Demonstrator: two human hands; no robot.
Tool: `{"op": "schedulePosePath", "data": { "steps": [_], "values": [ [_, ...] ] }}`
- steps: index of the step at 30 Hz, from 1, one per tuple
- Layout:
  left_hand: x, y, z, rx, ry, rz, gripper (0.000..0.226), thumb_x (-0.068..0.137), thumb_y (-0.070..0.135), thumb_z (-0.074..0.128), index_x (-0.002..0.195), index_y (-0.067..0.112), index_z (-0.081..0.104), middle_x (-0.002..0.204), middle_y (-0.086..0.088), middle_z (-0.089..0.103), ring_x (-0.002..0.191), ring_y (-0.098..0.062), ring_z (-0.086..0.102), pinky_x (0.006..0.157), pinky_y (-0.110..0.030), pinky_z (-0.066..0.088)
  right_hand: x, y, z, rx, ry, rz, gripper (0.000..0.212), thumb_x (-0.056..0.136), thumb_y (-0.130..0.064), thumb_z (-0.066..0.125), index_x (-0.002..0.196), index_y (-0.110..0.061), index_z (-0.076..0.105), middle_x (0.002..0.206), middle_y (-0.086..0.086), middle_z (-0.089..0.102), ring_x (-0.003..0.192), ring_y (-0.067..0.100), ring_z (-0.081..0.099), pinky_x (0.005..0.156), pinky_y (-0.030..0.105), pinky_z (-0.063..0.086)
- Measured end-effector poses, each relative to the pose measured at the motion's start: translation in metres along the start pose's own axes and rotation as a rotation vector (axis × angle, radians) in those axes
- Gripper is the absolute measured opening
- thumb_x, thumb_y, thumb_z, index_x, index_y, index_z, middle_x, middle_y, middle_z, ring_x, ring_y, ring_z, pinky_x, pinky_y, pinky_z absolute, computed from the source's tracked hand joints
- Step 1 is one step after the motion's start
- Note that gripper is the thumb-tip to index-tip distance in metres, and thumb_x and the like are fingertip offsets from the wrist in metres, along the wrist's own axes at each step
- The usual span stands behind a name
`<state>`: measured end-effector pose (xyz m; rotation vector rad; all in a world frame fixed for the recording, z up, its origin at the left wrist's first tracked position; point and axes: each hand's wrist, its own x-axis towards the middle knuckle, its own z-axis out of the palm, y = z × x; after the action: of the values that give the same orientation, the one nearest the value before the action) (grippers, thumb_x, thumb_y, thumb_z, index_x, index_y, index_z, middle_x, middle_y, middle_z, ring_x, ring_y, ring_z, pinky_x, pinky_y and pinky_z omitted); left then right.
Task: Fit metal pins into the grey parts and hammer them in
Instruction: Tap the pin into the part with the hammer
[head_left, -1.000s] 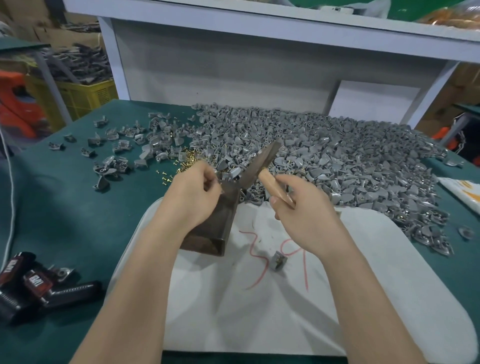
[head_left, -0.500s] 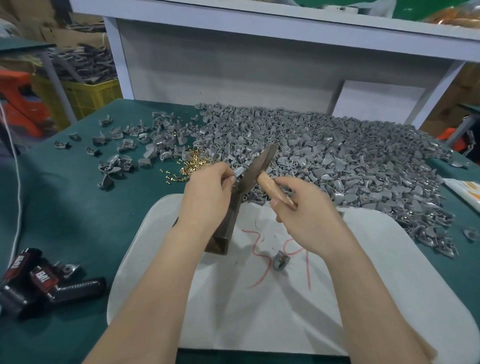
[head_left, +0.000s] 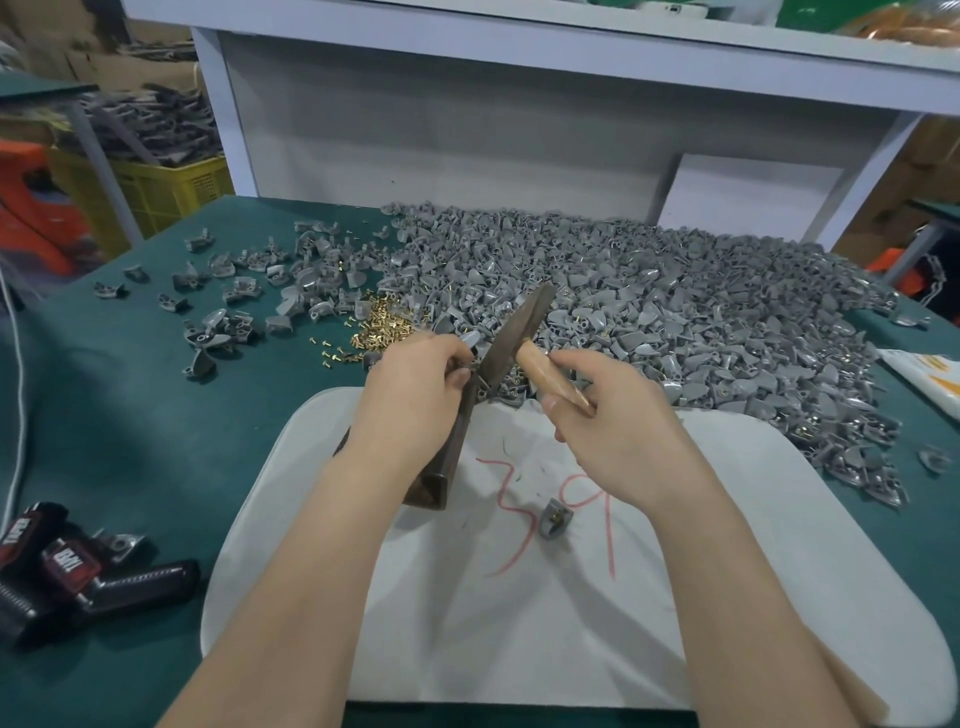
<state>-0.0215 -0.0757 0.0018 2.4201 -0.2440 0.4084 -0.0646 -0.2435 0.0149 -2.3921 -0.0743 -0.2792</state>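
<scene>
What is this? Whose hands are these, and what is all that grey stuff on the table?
No machine here: a person is working, and the camera sits on their head, looking down, so you see their own arms. The left hand pinches one grey part on top of a dark metal block. The right hand holds a hammer by its wooden handle. On the green table lie a big pile of grey parts, a little heap of gold-coloured pins and a white mat with one loose part on it. The pins get knocked into the parts.
</scene>
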Motion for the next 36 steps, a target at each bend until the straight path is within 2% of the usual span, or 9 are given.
{"op": "schedulePosePath", "data": {
  "steps": [5, 9, 13, 19, 21, 25, 28, 32, 36],
  "values": [
    [-0.001, 0.004, 0.003, -0.028, -0.001, 0.046, 0.011, 0.087, 0.008, 0.059, 0.093, 0.012, 0.066, 0.092, -0.005, 0.065, 0.088, -0.026, 0.059, 0.081, -0.040, 0.050, -0.001, -0.001, -0.004, -0.049, 0.005, 0.014, 0.029, 0.090, -0.022, 0.055, 0.117, -0.033, 0.057, 0.082, -0.005, 0.064, 0.078, 0.018, 0.061, 0.061, 0.024, 0.035],
    [0.000, 0.005, 0.005, -0.009, -0.018, 0.087, 0.012, 0.087, 0.006, 0.057, 0.094, 0.012, 0.064, 0.092, -0.006, 0.061, 0.086, -0.027, 0.057, 0.080, -0.041, 0.049, -0.002, -0.003, -0.006, -0.065, 0.012, 0.010, 0.028, 0.090, -0.020, 0.055, 0.115, -0.031, 0.058, 0.086, -0.003, 0.065, 0.079, 0.019, 0.059, 0.061, 0.024, 0.031],
    [0.000, 0.004, 0.006, -0.007, -0.005, 0.108, 0.011, 0.087, 0.006, 0.058, 0.095, 0.013, 0.063, 0.091, -0.005, 0.060, 0.084, -0.026, 0.055, 0.079, -0.041, 0.049, -0.004, -0.006, -0.005, -0.104, -0.004, 0.006, 0.025, 0.090, -0.020, 0.055, 0.113, -0.028, 0.059, 0.093, -0.001, 0.065, 0.088, 0.024, 0.058, 0.071, 0.030, 0.043],
    [0.000, 0.004, 0.006, -0.008, 0.017, 0.121, 0.010, 0.085, 0.004, 0.059, 0.088, 0.013, 0.062, 0.087, -0.003, 0.060, 0.081, -0.026, 0.056, 0.076, -0.041, 0.049, -0.004, -0.008, -0.007, -0.066, 0.062, -0.030, 0.026, 0.090, -0.018, 0.054, 0.113, -0.029, 0.059, 0.083, -0.002, 0.063, 0.078, 0.023, 0.055, 0.063, 0.027, 0.036],
    [0.000, 0.004, 0.006, -0.011, 0.023, 0.133, 0.009, 0.084, 0.004, 0.060, 0.087, 0.012, 0.063, 0.086, -0.001, 0.060, 0.081, -0.024, 0.056, 0.075, -0.040, 0.049, -0.005, -0.010, -0.007, -0.067, 0.092, -0.060, 0.030, 0.090, -0.016, 0.054, 0.117, -0.030, 0.060, 0.086, -0.002, 0.065, 0.080, 0.022, 0.057, 0.068, 0.027, 0.040],
    [0.002, 0.006, 0.007, 0.042, 0.009, 0.129, 0.008, 0.084, 0.006, 0.059, 0.086, 0.013, 0.063, 0.082, 0.005, 0.055, 0.081, -0.024, 0.056, 0.072, -0.036, 0.046, -0.008, -0.010, 0.000, -0.259, -0.059, -0.038, 0.033, 0.093, -0.018, 0.051, 0.122, -0.032, 0.057, 0.107, 0.003, 0.068, 0.098, 0.026, 0.061, 0.083, 0.033, 0.049],
    [0.001, 0.004, 0.008, 0.037, 0.008, 0.090, 0.010, 0.084, 0.005, 0.057, 0.084, 0.014, 0.062, 0.083, 0.004, 0.059, 0.083, -0.024, 0.057, 0.074, -0.036, 0.047, -0.008, -0.009, 0.003, -0.238, -0.096, 0.005, 0.032, 0.094, -0.021, 0.051, 0.122, -0.035, 0.056, 0.105, 0.002, 0.067, 0.093, 0.025, 0.062, 0.079, 0.031, 0.049],
    [0.000, 0.002, 0.010, -0.035, 0.020, 0.039, 0.008, 0.087, 0.009, 0.060, 0.085, 0.016, 0.062, 0.089, -0.001, 0.064, 0.085, -0.023, 0.059, 0.078, -0.038, 0.050, 0.000, -0.001, -0.010, -0.089, 0.122, 0.016, 0.031, 0.093, -0.016, 0.050, 0.121, -0.029, 0.057, 0.094, -0.007, 0.062, 0.082, 0.018, 0.055, 0.066, 0.023, 0.035],
    [0.000, 0.000, 0.009, -0.094, 0.044, -0.017, 0.006, 0.088, 0.014, 0.061, 0.085, 0.020, 0.061, 0.085, 0.001, 0.063, 0.080, -0.017, 0.058, 0.077, -0.034, 0.050, 0.000, 0.003, -0.009, -0.042, 0.088, 0.032, 0.025, 0.092, -0.012, 0.049, 0.110, -0.023, 0.061, 0.082, -0.004, 0.062, 0.081, 0.022, 0.060, 0.065, 0.023, 0.037]
  ]
}}
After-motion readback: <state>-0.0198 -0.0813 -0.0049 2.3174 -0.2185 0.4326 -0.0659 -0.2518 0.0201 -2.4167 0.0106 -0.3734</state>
